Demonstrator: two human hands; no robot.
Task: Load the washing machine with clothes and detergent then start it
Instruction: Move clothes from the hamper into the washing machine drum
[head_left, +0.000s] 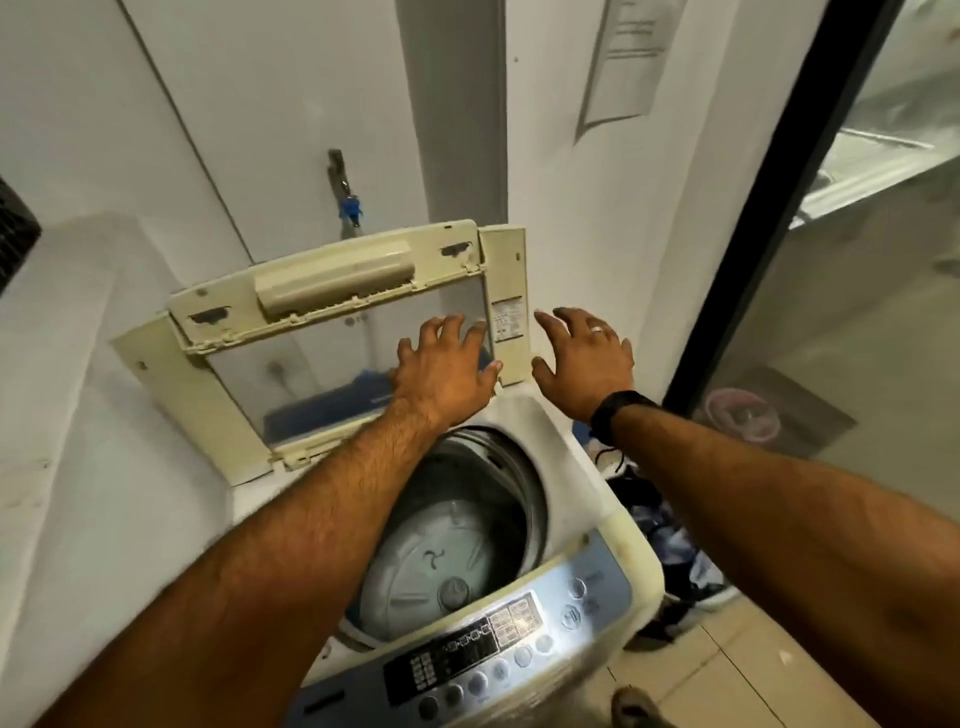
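Washing machine at 6 o'clock, lid raised at 11 o'clock; drum holds no clothes; left hand flat on lid glass, fingers spread; right hand open beside lid's right edge, gripping nothing; clothes piled on floor at 4 o'clock; control panel nearest.

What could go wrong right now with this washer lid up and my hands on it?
The folded lid stands raised with only your left hand on it; your right hand is open beside it. If it isn't resting securely, it may drop onto your arms over the empty drum. The clothes heaped on the floor near your foot could trip you.
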